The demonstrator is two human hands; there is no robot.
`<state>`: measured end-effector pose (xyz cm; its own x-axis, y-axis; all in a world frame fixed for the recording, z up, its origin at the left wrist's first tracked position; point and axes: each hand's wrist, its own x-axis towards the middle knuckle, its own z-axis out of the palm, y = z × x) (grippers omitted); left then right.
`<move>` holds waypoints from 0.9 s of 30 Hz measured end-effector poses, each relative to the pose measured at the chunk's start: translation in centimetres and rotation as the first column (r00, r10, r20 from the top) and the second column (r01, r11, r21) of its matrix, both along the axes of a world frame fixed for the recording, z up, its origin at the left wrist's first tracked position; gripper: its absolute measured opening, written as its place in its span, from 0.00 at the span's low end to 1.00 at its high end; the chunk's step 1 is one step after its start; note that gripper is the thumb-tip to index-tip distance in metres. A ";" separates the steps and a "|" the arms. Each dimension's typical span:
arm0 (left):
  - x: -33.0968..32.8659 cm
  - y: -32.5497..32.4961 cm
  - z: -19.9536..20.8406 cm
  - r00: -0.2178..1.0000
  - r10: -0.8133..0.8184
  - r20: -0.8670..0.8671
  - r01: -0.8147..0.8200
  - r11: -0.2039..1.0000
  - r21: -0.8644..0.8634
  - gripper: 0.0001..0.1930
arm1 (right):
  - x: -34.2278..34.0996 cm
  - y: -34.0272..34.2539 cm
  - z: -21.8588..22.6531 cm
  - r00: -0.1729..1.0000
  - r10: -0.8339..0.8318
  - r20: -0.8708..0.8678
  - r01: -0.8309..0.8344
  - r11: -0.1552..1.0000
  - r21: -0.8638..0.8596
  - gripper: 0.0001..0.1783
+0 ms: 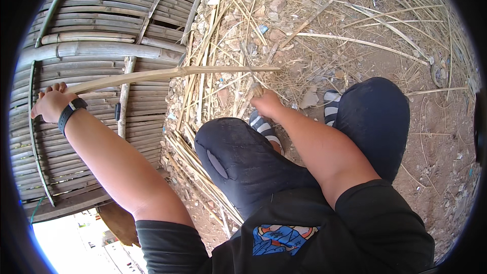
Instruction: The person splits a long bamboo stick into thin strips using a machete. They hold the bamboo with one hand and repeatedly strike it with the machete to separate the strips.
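Note:
My left hand, with a dark band at the wrist, is stretched far out to the left and closed on one end of a split bamboo strip. The pale strip runs level to the right, with a node along it, and its free end reaches past my right hand. My right hand is wrapped round the wooden handle of a knife in front of my knees. Its narrow blade points away from me and crosses the strip near the free end. Whether blade and strip touch, I cannot tell.
A bamboo slat wall stands close on the left. Loose bamboo strips lie along its foot, and more strips are strewn at the far right. Stones, straw and litter cover the dirt ground. My bent knees and sandalled feet are near.

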<state>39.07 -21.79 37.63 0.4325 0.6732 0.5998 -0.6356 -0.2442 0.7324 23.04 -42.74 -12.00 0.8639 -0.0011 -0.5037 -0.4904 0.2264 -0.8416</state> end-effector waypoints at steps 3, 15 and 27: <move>0.9 0.2 0.6 1.000 -0.016 -0.021 0.016 1.000 0.002 0.40 | 0.3 0.9 7.0 0.975 0.128 0.184 -0.137 0.990 0.037 0.14; 6.0 6.6 2.3 0.987 -0.001 -0.160 0.024 0.990 0.141 0.24 | -1.1 -0.9 0.2 0.979 -0.036 -0.200 0.043 0.999 0.029 0.17; 6.9 5.7 0.7 0.996 0.021 -0.090 -0.018 1.000 0.023 0.27 | -2.2 2.3 -2.3 0.970 0.034 0.240 0.050 0.941 -0.336 0.20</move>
<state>45.98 -16.10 38.28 0.4724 0.6689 0.5740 -0.5622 -0.2728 0.7807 20.80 -40.47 -14.28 0.9576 -0.1416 -0.2509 -0.2646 -0.0878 -0.9603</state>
